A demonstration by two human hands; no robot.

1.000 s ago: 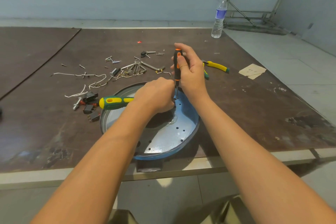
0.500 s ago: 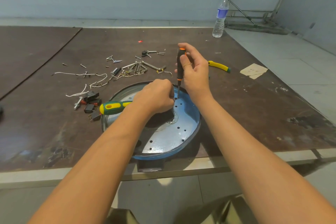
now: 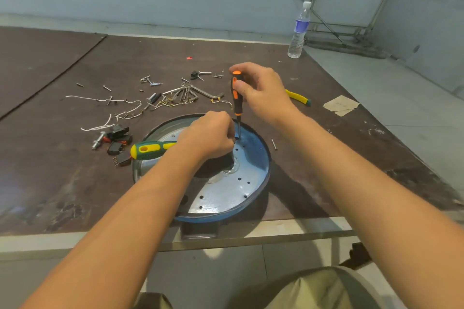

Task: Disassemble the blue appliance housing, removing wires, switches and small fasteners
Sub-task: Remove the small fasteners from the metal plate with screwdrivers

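My left hand point(image 3: 211, 138) gripped the green screwdriver point(image 3: 150, 150) over the housing's point(image 3: 261, 158) left half, fingers point(image 3: 227, 130) curled round it. The housing lay at the worktop's point(image 3: 326, 158) near edge. I judged it stiff painted metal, light enough to skid, best braced by its rim. Above the housing's far side, my right hand point(image 3: 261, 93) pinched the orange screwdriver point(image 3: 237, 98) upright.

No legible text anywhere; blue label point(image 3: 301, 25) on the water bottle point(image 3: 297, 42) too small for reading
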